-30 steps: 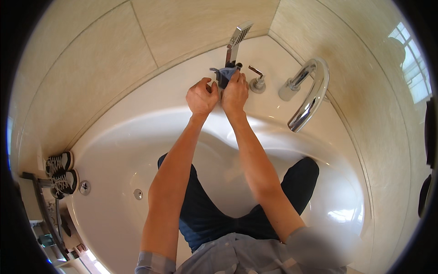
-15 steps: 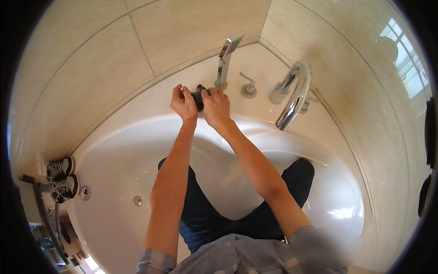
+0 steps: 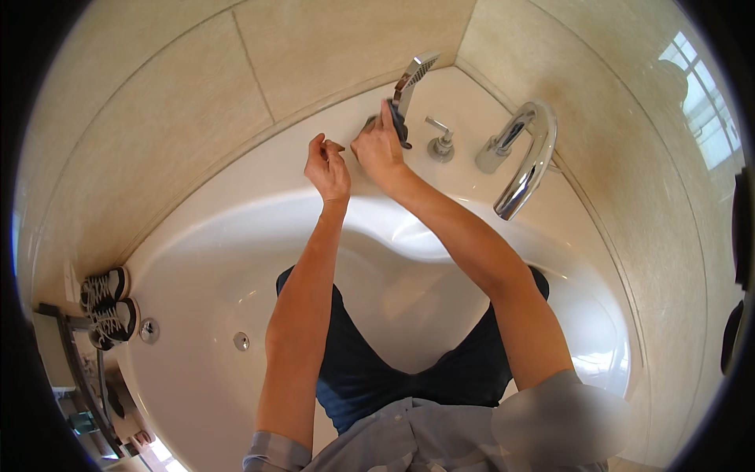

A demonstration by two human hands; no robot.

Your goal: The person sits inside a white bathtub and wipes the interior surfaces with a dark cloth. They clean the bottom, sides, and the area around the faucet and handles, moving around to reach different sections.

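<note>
My right hand (image 3: 379,149) grips a dark grey cloth (image 3: 399,127) against the lower stem of the chrome hand shower (image 3: 410,82), which stands upright on the tub's far rim. The index finger points up along the stem, and the cloth hides the shower's base. To its left, my left hand (image 3: 326,169) hovers near the rim with loosely curled fingers, slightly apart, and nothing visible in it. Just right of the cloth is a chrome lever handle (image 3: 441,146). Farther right, a curved chrome spout (image 3: 528,161) arches over the white bathtub (image 3: 197,299).
Beige tiled walls (image 3: 181,94) meet at a corner behind the fittings. My legs (image 3: 354,354) in dark trousers are inside the tub. Black-and-white sneakers (image 3: 114,315) stand at the left rim by a round chrome fitting (image 3: 149,330). A drain (image 3: 241,341) lies in the tub.
My right hand has carried the cloth up and right, from between both hands to the shower's stem. My left hand has come away from the cloth and shifted slightly right.
</note>
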